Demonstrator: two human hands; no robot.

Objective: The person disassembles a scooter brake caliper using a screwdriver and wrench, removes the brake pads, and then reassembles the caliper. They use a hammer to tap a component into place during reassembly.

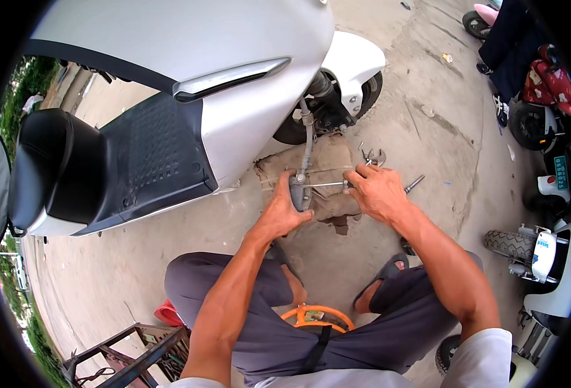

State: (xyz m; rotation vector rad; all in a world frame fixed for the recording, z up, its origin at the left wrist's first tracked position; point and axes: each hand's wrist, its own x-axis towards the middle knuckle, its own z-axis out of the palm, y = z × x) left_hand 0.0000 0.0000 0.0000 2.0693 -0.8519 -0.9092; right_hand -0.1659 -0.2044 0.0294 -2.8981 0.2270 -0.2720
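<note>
The person's two bare arms reach up from the bottom and lean in toward each other. The left arm [230, 291] goes up and a little to the right. The left hand [280, 205] makes a C shape, with its pointing finger up and its thumb [303, 216] poking out to the right, gripping. The right arm [442, 258] slants up to the left. The right hand [381, 194] has its back showing and its fingers curled in a grip. The hands are near each other, not touching.
</note>
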